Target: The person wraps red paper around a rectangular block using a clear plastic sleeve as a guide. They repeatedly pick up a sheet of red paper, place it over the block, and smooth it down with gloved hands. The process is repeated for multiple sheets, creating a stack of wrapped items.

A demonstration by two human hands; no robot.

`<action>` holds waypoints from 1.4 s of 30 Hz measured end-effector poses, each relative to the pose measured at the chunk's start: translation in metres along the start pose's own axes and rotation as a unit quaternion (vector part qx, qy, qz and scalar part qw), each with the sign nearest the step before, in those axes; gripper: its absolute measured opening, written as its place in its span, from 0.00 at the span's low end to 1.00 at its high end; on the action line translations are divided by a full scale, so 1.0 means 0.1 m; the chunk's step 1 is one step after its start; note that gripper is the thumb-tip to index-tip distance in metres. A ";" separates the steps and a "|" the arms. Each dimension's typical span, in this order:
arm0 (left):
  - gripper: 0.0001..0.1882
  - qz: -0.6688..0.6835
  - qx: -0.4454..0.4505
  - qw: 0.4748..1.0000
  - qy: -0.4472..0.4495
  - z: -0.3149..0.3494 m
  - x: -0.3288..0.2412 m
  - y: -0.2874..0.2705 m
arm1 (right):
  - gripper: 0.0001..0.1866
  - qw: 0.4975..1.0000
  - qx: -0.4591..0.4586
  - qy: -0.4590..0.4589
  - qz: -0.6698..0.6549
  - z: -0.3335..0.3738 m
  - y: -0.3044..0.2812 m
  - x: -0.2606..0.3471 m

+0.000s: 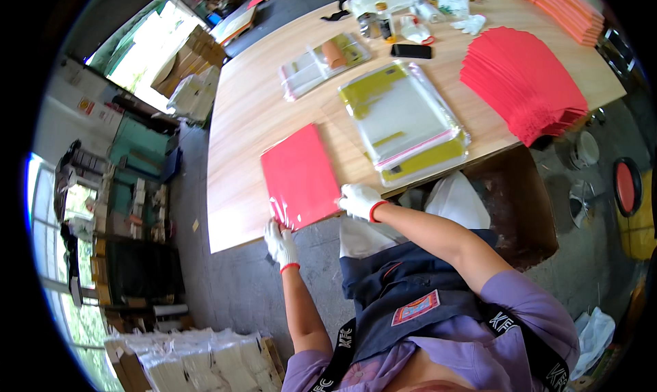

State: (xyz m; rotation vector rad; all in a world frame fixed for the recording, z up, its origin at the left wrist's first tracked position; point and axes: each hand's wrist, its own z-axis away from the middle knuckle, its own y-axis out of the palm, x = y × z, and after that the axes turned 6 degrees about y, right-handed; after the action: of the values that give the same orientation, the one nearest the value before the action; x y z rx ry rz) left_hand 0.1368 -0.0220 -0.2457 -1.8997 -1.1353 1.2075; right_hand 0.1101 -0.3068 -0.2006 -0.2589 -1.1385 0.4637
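Observation:
Near the table's front edge lies a red sheet or folder [301, 173] inside a clear plastic bag [282, 215], whose glossy film shows at the near end. My left hand [280, 245], in a white knit glove with a red cuff, pinches the bag's near left corner. My right hand [358, 200], gloved the same way, is closed at the near right corner, its fingertips on the bag's edge. Just right of it lies a stack of clear plastic bags [404, 111] with olive-yellow patches. A large fanned stack of red sheets [517, 81] rests farther right.
A smaller pile of clear bags [318, 69] carries an orange-brown piece [333, 53]. Behind are a black phone [411, 51], jars [384, 24] and a spare white glove [469, 24]. An open cardboard box [520, 207] stands below the wooden table's [236, 139] front edge.

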 end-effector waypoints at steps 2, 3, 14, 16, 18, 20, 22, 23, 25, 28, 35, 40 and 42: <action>0.20 -0.005 0.009 1.000 -0.016 0.03 0.00 0.06 | 0.17 0.996 -0.055 -0.046 0.051 0.17 -0.16 -0.03; 0.21 0.073 -0.008 0.996 -0.049 0.02 0.15 0.12 | 0.18 0.992 -0.010 -0.061 -0.114 0.30 -0.24 -0.03; 0.26 0.289 -0.175 0.941 -0.023 0.04 -0.38 -0.09 | 0.08 0.770 -0.559 -0.033 -0.304 2.31 -3.11 -1.35; 0.25 0.292 -0.158 0.941 0.070 -0.02 -0.38 0.05 | 0.12 0.773 -0.571 0.045 -0.271 2.53 -3.54 -1.75; 0.22 0.236 -0.142 0.956 0.096 -0.09 -0.69 0.03 | 0.15 0.797 -0.451 0.066 -0.397 2.67 -3.74 -1.93; 0.21 0.271 -0.125 0.949 0.100 -0.11 -0.97 0.02 | 0.17 0.821 -0.342 0.042 -0.455 2.69 -3.82 -1.98; 0.24 0.249 -0.118 0.947 0.166 -0.16 -0.97 0.16 | 0.19 0.817 -0.289 0.024 -0.499 2.66 -3.82 -1.96; 0.25 0.269 -0.115 0.940 0.177 -0.17 -1.08 0.17 | 0.20 0.805 -0.290 0.018 -0.517 2.62 -3.76 -1.83; 0.27 0.271 -0.116 0.931 0.217 -0.18 -1.21 0.23 | 0.20 0.788 -0.250 0.016 -0.562 2.59 -3.77 -1.80; 0.27 0.294 -0.086 0.931 0.198 -0.14 -1.44 0.29 | 0.19 0.789 -0.241 0.052 -0.562 2.58 -3.78 -1.75; 0.21 0.252 -0.042 0.939 0.232 -0.18 -1.98 0.25 | 0.19 0.722 -0.386 0.006 -0.575 2.31 -3.92 -1.73; 0.16 0.194 0.088 0.935 0.285 -0.41 -2.39 0.57 | 0.18 0.689 -0.407 -0.049 -0.598 2.25 -4.47 -2.09; 0.15 0.098 0.205 0.919 0.321 -0.47 -2.77 0.66 | 0.14 0.711 -0.399 -0.061 -0.576 2.27 -4.64 -2.27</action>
State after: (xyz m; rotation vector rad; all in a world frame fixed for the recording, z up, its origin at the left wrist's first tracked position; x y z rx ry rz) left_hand 0.1428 -0.3011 -0.1733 -1.8824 -0.3171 0.7367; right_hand -0.0716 -0.8306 -0.0948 -0.2057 -1.3434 -1.1885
